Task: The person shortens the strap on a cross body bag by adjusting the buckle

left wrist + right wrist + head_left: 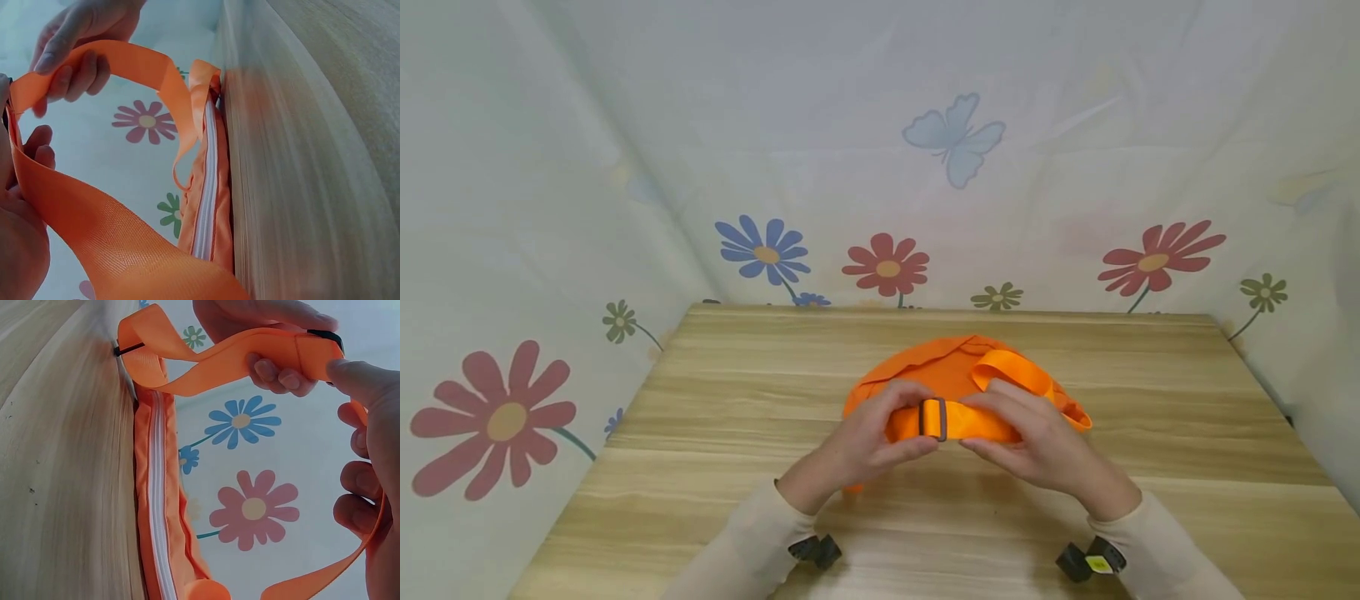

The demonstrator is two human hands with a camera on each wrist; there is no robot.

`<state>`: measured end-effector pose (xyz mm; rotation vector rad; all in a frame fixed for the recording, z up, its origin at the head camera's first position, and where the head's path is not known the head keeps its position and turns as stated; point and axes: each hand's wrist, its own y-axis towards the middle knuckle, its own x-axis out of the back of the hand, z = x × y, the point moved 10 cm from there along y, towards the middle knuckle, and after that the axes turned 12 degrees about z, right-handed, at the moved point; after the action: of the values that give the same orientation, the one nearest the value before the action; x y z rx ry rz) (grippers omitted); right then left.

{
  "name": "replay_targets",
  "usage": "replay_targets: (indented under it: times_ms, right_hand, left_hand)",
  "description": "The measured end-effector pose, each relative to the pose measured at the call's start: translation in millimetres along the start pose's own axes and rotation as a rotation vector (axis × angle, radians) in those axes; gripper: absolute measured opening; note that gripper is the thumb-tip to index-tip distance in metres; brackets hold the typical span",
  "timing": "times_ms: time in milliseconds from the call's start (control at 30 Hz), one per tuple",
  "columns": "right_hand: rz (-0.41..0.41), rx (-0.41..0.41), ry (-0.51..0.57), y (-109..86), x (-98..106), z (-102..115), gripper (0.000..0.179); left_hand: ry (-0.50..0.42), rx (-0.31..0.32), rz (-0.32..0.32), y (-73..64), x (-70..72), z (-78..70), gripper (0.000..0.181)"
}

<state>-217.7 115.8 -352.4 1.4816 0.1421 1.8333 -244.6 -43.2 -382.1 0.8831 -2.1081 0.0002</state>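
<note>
An orange fabric bag lies on the wooden table, and a white zipper runs along its edge in the right wrist view. Its orange webbing strap is lifted off the table between both hands. A dark strap slider buckle sits on the webbing. My left hand pinches the strap at the buckle's left side, thumb below and fingers above. Just right of the buckle, my right hand grips the strap the same way. A loose strap loop rests on the bag's right part.
The wooden table reaches back to a pale fabric wall printed with flowers and a butterfly. A black wrist camera is on the left forearm and another wrist camera is on the right.
</note>
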Motion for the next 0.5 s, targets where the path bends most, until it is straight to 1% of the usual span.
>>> replay_targets:
  times_ms: [233,367,500]
  right_hand:
    - [0.013,-0.020,-0.045,3.1,-0.5,2.3,0.048]
    - [0.010,-0.012,-0.070,5.1,-2.4,4.0,0.046]
    - [0.027,-0.026,-0.082,6.5,-5.5,3.0,0.043]
  left_hand:
    - [0.001,-0.018,0.007,3.0,-2.1,-1.6,0.051]
    - [0.019,-0.010,0.014,4.0,-4.4,-0.5,0.049]
    - [0.013,0.010,0.013,3.7,-5.8,2.3,0.047]
